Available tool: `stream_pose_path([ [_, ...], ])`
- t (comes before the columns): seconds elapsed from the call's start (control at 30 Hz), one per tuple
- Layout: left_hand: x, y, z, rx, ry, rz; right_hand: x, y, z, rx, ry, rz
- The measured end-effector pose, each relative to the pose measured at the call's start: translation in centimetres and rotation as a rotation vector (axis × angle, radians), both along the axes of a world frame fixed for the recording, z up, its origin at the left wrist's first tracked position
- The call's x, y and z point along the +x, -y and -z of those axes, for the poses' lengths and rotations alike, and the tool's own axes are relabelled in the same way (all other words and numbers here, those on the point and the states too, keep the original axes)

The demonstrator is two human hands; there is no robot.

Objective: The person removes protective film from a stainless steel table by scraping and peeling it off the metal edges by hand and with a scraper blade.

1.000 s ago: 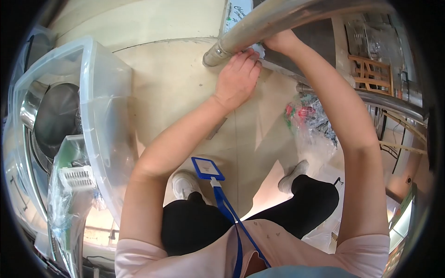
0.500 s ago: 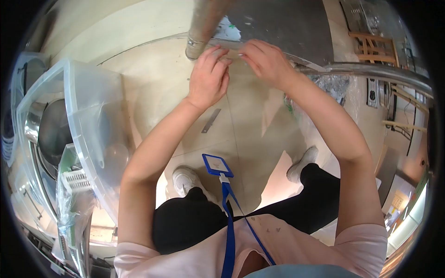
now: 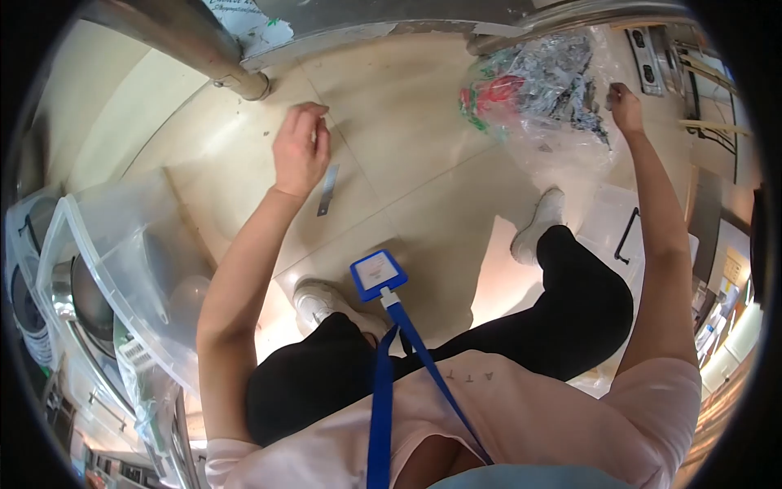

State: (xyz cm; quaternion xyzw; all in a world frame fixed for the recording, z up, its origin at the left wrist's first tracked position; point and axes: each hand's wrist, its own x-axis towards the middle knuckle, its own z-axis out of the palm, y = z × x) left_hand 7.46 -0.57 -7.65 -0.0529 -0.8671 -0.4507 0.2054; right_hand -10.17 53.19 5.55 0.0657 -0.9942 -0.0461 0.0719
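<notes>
Left hand: fingers loosely bent, nothing seen in its grasp, raised above the floor near a flat metal strip. Right hand: fingers drawn together, just beside the bag; a small grey patch at the fingertips, whether a held piece cannot be told. Clear plastic bag: on the floor, crumpled grey, red and green matter inside. Metal tube: upper left. Translucent tub: left, dark pan within.

Arms spread wide, left fingers loosely curled.
</notes>
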Motion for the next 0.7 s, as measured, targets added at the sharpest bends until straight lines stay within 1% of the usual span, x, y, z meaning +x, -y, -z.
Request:
stream_pose_path([
  [0.07, 1.5, -0.2, 1.0, -0.088, 0.186, 0.075, -0.5, -1.7, 0.6, 0.001, 0.077, -0.001],
  [0.1, 2.1, -0.2, 1.8, -0.082, 0.296, 0.086, -1.3, -2.7, 0.9, 0.055, 0.169, 0.07],
  [0.2, 3.0, 0.5, 3.0, -0.155, 0.369, 0.078, -2.1, -2.2, 1.0, 0.241, 0.216, 0.206],
  [0.23, 3.0, 0.7, 3.4, -0.145, 0.384, 0.051, -2.2, -2.3, 0.9, 0.303, 0.157, 0.172],
  [0.33, 2.7, 1.4, 3.5, -0.18, 0.408, 0.024, -2.0, -1.8, 0.4, 0.22, 0.104, 0.337],
  [0.37, 2.6, 1.5, 3.5, -0.173, 0.412, 0.02, -2.1, -2.3, 0.6, 0.277, 0.058, 0.252],
  [0.47, 1.7, 1.6, 3.7, -0.126, 0.439, -0.03, -3.4, -5.8, 1.9, 0.217, 0.174, 0.023],
  [0.57, 0.7, 1.4, 3.7, 0.029, 0.474, -0.062, -2.8, -4.4, 2.0, 0.206, 0.078, 0.004],
  [0.67, -0.6, 1.4, 3.5, 0.137, 0.516, -0.037, -2.7, -3.4, 2.0, 0.207, 0.141, 0.076],
  [0.7, -1.1, 1.3, 3.4, 0.172, 0.531, -0.031, -2.4, -2.6, 1.7, 0.245, 0.201, 0.129],
])
